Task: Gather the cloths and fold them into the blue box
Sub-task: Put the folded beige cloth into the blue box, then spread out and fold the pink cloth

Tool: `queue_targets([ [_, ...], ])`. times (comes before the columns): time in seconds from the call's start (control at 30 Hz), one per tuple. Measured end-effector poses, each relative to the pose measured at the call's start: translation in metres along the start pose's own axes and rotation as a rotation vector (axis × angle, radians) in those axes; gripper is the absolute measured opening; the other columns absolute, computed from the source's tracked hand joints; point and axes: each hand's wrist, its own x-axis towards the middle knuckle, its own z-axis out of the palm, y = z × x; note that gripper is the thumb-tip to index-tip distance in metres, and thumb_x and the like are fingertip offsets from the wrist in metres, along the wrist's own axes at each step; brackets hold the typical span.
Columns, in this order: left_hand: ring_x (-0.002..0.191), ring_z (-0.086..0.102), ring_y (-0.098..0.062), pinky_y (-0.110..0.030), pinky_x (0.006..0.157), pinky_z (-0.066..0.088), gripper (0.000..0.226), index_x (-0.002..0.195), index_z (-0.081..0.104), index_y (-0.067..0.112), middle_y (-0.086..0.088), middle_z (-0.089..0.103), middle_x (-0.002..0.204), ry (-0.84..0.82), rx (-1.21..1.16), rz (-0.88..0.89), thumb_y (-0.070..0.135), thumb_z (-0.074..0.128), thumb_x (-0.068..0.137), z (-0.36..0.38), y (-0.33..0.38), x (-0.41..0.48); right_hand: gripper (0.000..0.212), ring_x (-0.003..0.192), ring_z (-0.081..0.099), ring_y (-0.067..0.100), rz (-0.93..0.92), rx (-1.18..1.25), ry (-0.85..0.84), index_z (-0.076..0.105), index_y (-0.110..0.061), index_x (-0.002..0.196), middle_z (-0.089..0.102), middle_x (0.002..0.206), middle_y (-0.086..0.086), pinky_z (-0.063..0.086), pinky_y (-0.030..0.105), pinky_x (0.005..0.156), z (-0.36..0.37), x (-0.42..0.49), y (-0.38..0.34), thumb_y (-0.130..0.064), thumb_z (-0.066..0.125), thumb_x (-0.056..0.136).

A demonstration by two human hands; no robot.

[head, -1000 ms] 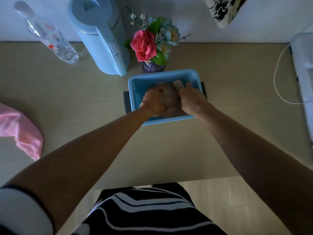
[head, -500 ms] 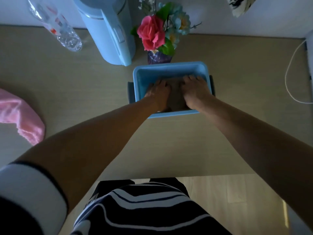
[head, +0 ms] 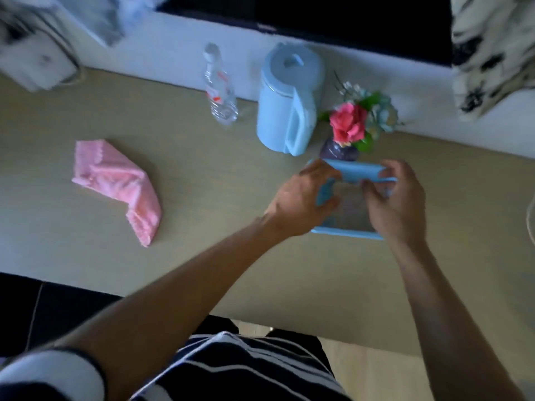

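The blue box (head: 347,232) stands on the table in front of the flower vase. Inside it lies a folded brownish cloth (head: 351,211), blurred and partly hidden by my hands. My left hand (head: 302,199) hovers over the box's left wall with its fingers spread and nothing in it. Over the right side of the box, my right hand (head: 398,199) has loosely curled fingers and holds nothing. A crumpled pink cloth (head: 115,185) lies on the table far to the left, well away from both hands.
Behind the box are a vase of flowers (head: 351,128), a light blue kettle (head: 288,101) and a clear plastic bottle (head: 220,88). A white object (head: 34,65) sits at the table's far left corner. A white cable (head: 531,221) runs at the right edge.
Both hands have lifted off the brownish cloth, which they were pressing flat in the box. The view has swung left, so the whole pink cloth now shows.
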Motion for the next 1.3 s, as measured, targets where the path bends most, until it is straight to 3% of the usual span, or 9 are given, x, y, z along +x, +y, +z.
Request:
queue_targets([
  [0.1, 0.095, 0.063, -0.013, -0.018, 0.077, 0.047, 0.031, 0.112, 0.067, 0.010, 0.002, 0.063, 0.105, 0.221, 0.001, -0.132, 0.017, 0.071, 0.082, -0.058, -0.028, -0.037, 0.041, 0.079, 0.065, 0.022, -0.001, 0.187, 0.031, 0.058, -0.011, 0.125, 0.068, 0.104, 0.008, 0.050, 0.028, 0.076, 0.027, -0.024, -0.056, -0.024, 0.071, 0.089],
  [0.23, 0.103, 0.061, -0.029, -0.035, 0.089, 0.048, 0.031, 0.109, 0.068, 0.009, -0.008, 0.065, 0.108, 0.355, 0.203, -0.382, 0.020, 0.072, 0.081, -0.121, -0.106, -0.102, 0.050, 0.080, 0.061, 0.012, -0.072, 0.345, -0.147, 0.055, -0.010, 0.129, 0.063, 0.101, 0.004, 0.051, 0.025, 0.075, 0.104, -0.059, -0.121, -0.033, 0.066, 0.086],
  [0.47, 0.138, 0.026, -0.039, -0.049, 0.110, 0.039, 0.061, 0.139, 0.048, 0.026, -0.015, 0.020, 0.155, 0.051, 0.468, -0.866, 0.037, 0.069, 0.083, -0.178, -0.196, -0.176, 0.046, 0.085, 0.063, 0.018, -0.185, 0.344, -0.424, 0.054, -0.011, 0.131, 0.061, 0.104, 0.006, 0.056, 0.033, 0.078, 0.210, -0.125, -0.190, -0.020, 0.072, 0.089],
  [0.6, 0.133, 0.032, -0.038, -0.046, 0.109, 0.039, 0.062, 0.144, 0.045, 0.026, -0.015, 0.027, 0.151, -0.039, 0.417, -0.942, 0.039, 0.066, 0.087, -0.183, -0.216, -0.183, 0.049, 0.083, 0.064, 0.020, -0.198, 0.294, -0.514, 0.054, -0.012, 0.134, 0.060, 0.105, 0.004, 0.057, 0.035, 0.077, 0.234, -0.149, -0.198, -0.018, 0.072, 0.088],
  [0.73, 0.126, 0.044, -0.035, -0.045, 0.104, 0.043, 0.054, 0.137, 0.050, 0.010, -0.014, 0.049, 0.136, -0.043, 0.294, -0.902, 0.034, 0.062, 0.089, -0.188, -0.222, -0.184, 0.050, 0.080, 0.064, 0.014, -0.176, 0.236, -0.521, 0.054, -0.014, 0.134, 0.061, 0.105, 0.004, 0.056, 0.031, 0.075, 0.239, -0.156, -0.193, -0.018, 0.073, 0.088],
  [0.87, 0.117, 0.056, -0.033, -0.042, 0.095, 0.049, 0.035, 0.122, 0.063, 0.010, -0.012, 0.063, 0.123, 0.148, 0.222, -0.762, 0.007, 0.051, 0.090, -0.197, -0.220, -0.182, 0.046, 0.083, 0.063, 0.012, -0.113, 0.210, -0.507, 0.056, -0.015, 0.131, 0.062, 0.103, 0.002, 0.054, 0.028, 0.075, 0.236, -0.154, -0.188, -0.018, 0.072, 0.088],
  [1.0, 0.090, 0.070, -0.029, -0.037, 0.077, 0.056, 0.048, 0.106, 0.074, 0.009, -0.009, 0.075, 0.104, 0.334, 0.158, -0.536, -0.014, 0.043, 0.077, -0.211, -0.203, -0.176, 0.038, 0.092, 0.064, 0.013, -0.026, 0.243, -0.511, 0.061, -0.016, 0.122, 0.066, 0.103, 0.002, 0.056, 0.032, 0.080, 0.236, -0.148, -0.183, -0.017, 0.075, 0.086],
  [1.2, 0.068, 0.057, -0.005, -0.009, 0.067, 0.044, 0.011, 0.090, 0.075, 0.010, 0.006, 0.068, 0.081, 0.396, 0.057, -0.315, 0.005, 0.076, 0.080, -0.228, -0.155, -0.155, 0.059, 0.112, 0.061, 0.007, 0.032, 0.365, -0.622, 0.059, -0.021, 0.128, 0.065, 0.121, -0.007, 0.050, 0.022, 0.087, 0.226, -0.132, -0.202, -0.030, 0.082, 0.074],
  [1.3, 0.066, 0.052, 0.000, -0.009, 0.064, 0.038, 0.006, 0.082, 0.073, 0.012, 0.010, 0.062, 0.073, 0.366, 0.085, -0.225, 0.016, 0.078, 0.080, -0.235, -0.135, -0.145, 0.038, 0.094, 0.071, 0.009, 0.049, 0.460, -0.600, 0.067, -0.021, 0.114, 0.075, 0.102, -0.004, 0.056, 0.025, 0.078, 0.215, -0.124, -0.218, -0.026, 0.080, 0.078],
])
